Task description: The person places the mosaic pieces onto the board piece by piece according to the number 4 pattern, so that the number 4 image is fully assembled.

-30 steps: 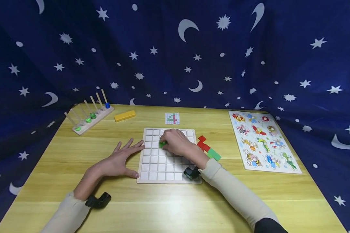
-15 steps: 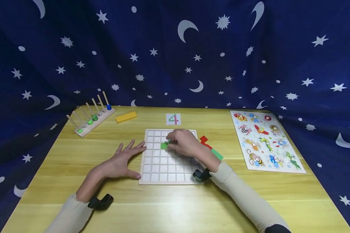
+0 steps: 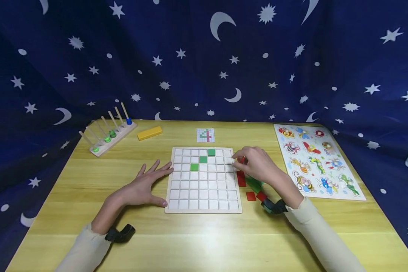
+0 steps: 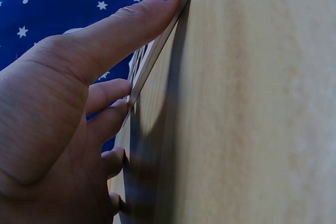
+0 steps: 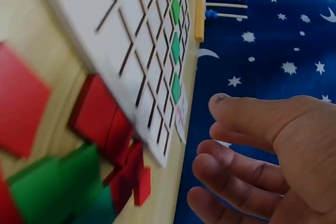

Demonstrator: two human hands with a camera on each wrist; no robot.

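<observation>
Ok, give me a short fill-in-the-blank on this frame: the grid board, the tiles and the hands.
The grid board holds ____ green tiles.
Those tiles run in a ____ line.
The left hand rests flat against the board's ____ edge.
The right hand hovers over loose red and ____ tiles.

Missing words: three; diagonal; left; green

The right hand covers part of the loose tiles beside the board, so how many red and green ones sit under it can't be told, and whether the fingers pinch one isn't clear either. The little card behind the board is too small to read properly. In the left wrist view the left hand fills most of the picture and only the board's edge shows. The right wrist view cuts off the tiles at its lower edge, and they're blurry.
</observation>
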